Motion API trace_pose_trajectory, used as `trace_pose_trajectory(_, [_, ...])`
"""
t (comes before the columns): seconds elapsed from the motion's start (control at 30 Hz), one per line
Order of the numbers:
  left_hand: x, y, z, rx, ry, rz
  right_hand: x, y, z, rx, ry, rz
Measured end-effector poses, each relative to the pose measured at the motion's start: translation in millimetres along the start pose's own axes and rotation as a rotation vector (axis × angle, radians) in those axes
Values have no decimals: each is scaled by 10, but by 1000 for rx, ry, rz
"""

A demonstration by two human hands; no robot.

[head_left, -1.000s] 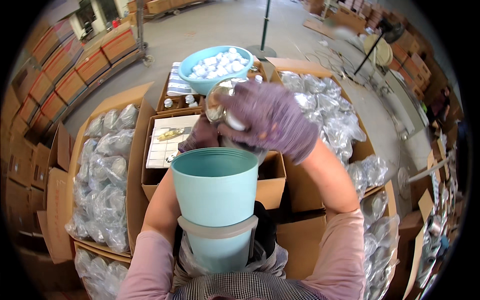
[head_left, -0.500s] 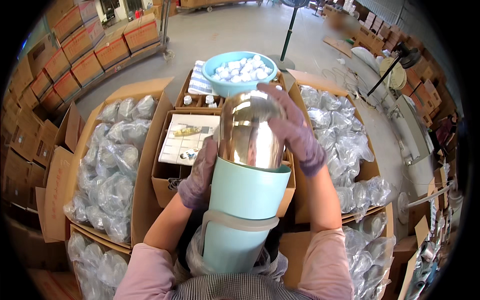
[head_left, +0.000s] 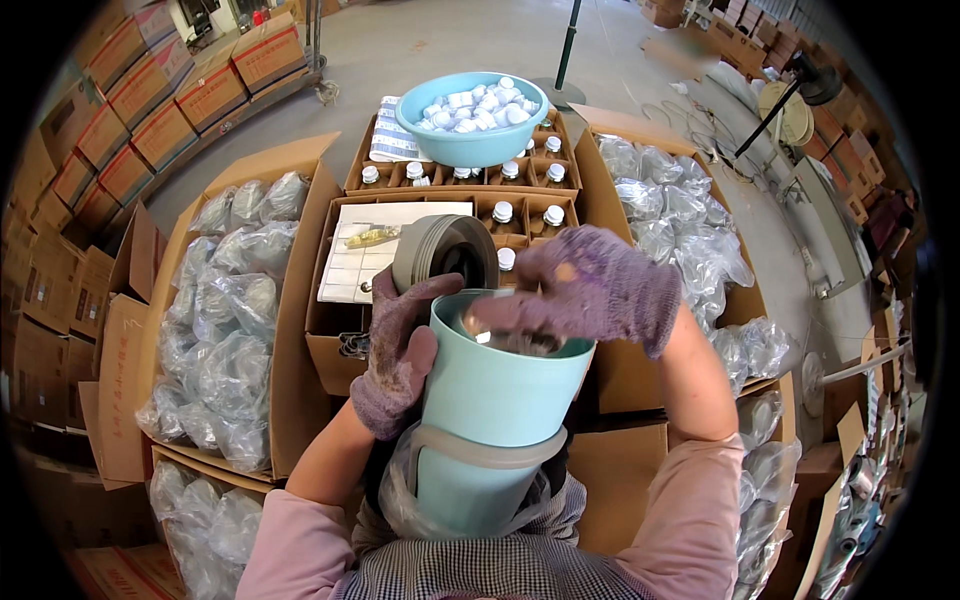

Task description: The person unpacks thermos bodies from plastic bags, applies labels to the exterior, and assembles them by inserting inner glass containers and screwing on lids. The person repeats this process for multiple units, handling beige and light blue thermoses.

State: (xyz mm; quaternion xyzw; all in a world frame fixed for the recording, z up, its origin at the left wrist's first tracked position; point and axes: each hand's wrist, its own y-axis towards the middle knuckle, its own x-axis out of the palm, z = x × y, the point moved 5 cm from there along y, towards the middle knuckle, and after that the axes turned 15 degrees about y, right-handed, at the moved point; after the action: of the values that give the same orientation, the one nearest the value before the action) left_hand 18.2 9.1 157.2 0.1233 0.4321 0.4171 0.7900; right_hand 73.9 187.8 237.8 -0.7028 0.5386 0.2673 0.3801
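The left hand (head_left: 397, 362) grips a grey ring (head_left: 418, 246) beside the blue casing (head_left: 505, 395), while the right hand (head_left: 600, 288), its fingers over the silver flask (head_left: 522, 343) inside, any pinch impossible to tell, would do best keeping the flask centred.

I watch remotely through the left head camera, a wide fisheye looking down and forward from above the checked apron (head_left: 470, 572); the teal container (head_left: 505, 390) sits close below it, while the grey floor (head_left: 455, 42) stretches far off toward the top edge.
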Motion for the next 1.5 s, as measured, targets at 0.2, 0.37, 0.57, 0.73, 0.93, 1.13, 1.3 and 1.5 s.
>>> trace_pose_trajectory(0.2, [80,-108,-62,-29,-167,49,155,-30,168,-318,230,-291])
trace_pose_trajectory(0.37, [133,-186,-88,19,-237,81,192,-71,-4,-95,268,-410])
trace_pose_trajectory(0.57, [127,-169,-6,4,31,77,362,45,-88,-169,-17,-329])
trace_pose_trajectory(0.73, [125,-217,-2,17,23,101,471,4,247,-685,162,-265])
trace_pose_trajectory(0.93, [224,-229,-30,-35,-51,60,518,-89,77,-375,123,-186])
trace_pose_trajectory(1.13, [263,-245,48,23,-12,50,579,-96,36,-248,-137,-84])
trace_pose_trajectory(1.3, [205,-239,-29,-18,38,51,529,-98,189,-326,94,-74])
trace_pose_trajectory(1.5, [216,-273,29,28,-60,117,551,-99,102,-310,110,-231])
